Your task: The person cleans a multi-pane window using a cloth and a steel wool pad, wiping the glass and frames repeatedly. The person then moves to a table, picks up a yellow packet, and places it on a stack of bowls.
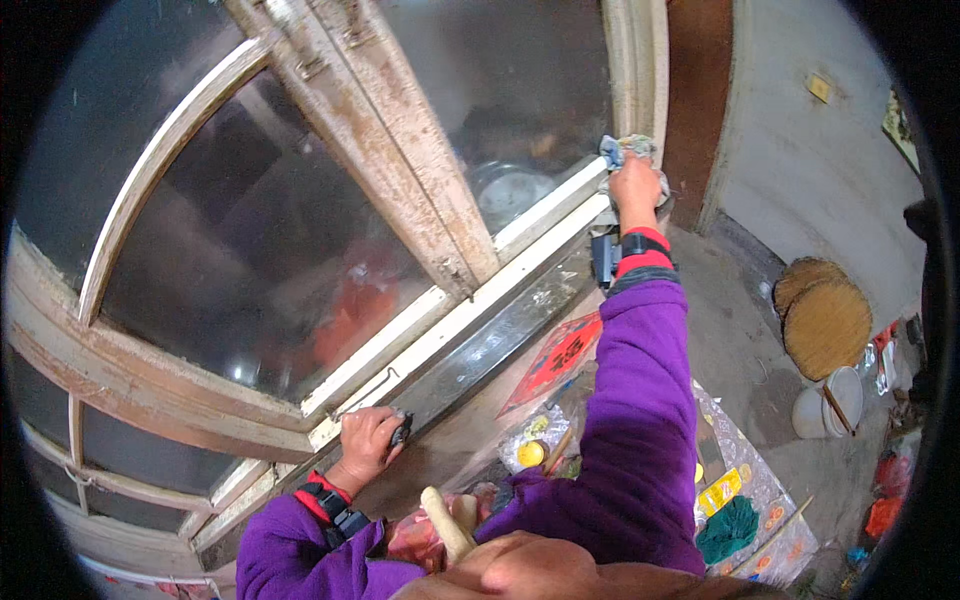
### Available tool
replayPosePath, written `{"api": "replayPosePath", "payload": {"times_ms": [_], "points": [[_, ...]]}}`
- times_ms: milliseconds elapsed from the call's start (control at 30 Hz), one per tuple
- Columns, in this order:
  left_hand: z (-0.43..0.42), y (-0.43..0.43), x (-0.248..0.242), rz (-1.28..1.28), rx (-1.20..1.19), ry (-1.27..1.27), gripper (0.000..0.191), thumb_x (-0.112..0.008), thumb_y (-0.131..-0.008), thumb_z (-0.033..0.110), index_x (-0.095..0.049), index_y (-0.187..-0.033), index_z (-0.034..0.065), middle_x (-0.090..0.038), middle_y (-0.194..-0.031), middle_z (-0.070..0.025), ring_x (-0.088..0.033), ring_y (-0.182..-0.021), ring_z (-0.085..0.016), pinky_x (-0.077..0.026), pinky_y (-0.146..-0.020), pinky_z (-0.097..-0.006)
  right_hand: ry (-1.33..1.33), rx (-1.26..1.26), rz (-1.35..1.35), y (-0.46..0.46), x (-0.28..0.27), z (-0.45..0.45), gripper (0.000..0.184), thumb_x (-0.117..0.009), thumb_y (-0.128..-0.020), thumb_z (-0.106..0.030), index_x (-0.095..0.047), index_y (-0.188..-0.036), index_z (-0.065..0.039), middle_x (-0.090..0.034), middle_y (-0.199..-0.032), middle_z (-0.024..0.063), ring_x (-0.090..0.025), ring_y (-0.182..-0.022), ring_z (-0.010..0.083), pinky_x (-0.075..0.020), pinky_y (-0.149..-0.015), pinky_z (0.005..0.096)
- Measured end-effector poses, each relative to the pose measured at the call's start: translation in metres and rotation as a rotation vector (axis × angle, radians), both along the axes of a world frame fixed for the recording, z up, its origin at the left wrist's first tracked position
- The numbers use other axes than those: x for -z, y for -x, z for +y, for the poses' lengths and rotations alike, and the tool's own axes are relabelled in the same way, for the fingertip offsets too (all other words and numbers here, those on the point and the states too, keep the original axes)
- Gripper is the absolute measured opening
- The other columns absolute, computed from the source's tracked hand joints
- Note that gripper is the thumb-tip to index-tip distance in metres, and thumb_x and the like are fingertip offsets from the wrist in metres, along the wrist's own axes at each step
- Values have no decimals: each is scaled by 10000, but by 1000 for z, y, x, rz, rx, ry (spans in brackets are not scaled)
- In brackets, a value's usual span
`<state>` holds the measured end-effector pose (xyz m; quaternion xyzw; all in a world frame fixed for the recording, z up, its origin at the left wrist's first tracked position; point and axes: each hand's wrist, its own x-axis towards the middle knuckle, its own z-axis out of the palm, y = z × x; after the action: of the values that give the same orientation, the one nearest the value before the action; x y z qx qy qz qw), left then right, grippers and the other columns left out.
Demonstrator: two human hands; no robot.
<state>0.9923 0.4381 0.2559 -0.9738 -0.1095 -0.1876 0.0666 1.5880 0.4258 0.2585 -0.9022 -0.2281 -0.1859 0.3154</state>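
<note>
My right hand [636,187] is closed on a crumpled, multicoloured cloth [628,147]. It presses the cloth into the lower right corner of a wooden window frame [637,67] with worn, peeling paint. My left hand [366,444] rests at the dark window sill [487,356], its fingers curled. A small dark thing shows at its fingertips, and whether the hand grips it is not clear. Between my hands runs the white lower rail [525,259], with a bent metal window hook [379,386] lying on it. Dark glass panes [262,225] fill the sashes.
Below the sill hangs a red paper decoration [555,356] with writing. A table with a patterned cover [787,536] holds a dark green cloth [727,529] and a yellow packet [718,491]. Round woven mats [829,330] and a white bucket [844,394] stand by the right wall.
</note>
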Motion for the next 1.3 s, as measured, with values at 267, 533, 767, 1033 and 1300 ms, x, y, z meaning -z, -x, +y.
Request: {"api": "replayPosePath", "payload": {"times_ms": [267,533,767,1033,1300], "points": [[-2,3,0,-10,-5,-22,621,-809,-567,171,-570,-1139,146,-598,-1098,-50,-573,-976,-268,-380,-778,-420,108,-243,-98,76,-5,-9,290,-545,-849,-144,-663,-1113,-124,-636,-1036,209,-650,-911,393,-531,-760,491],[-4,4,6,-98,33,-50,559,-783,-609,124,-564,-1123,128,-608,-1060,-65,-577,-950,-276,-399,-756,-420,53,-522,-11,253,10,-35,364,-625,-757,-159,-672,-1116,-133,-627,-994,187,-640,-883,381,-532,-751,497],[-2,6,8,-136,43,-65,525,-784,-611,177,-588,-1095,134,-616,-1038,-50,-584,-951,-262,-421,-778,-416,-219,-816,423,269,-39,-63,401,-607,-750,-152,-693,-1140,-115,-690,-1038,194,-669,-986,321,-515,-883,381],[-5,9,3,-146,45,10,512,-767,-633,152,-570,-1104,121,-618,-1041,-64,-572,-956,-285,-424,-820,-437,-767,-640,-432,263,-254,-7,498,-588,-790,-191,-569,-1287,-209,-561,-1130,219,-551,-1040,417,-489,-888,480],[-2,8,5,-130,44,-6,523,-785,-625,171,-582,-1105,133,-600,-1036,-50,-567,-945,-257,-404,-775,-416,-531,-380,-466,292,-108,22,488,-654,-742,-140,-585,-1222,-195,-543,-1103,219,-487,-1086,425,-463,-916,493]]}}
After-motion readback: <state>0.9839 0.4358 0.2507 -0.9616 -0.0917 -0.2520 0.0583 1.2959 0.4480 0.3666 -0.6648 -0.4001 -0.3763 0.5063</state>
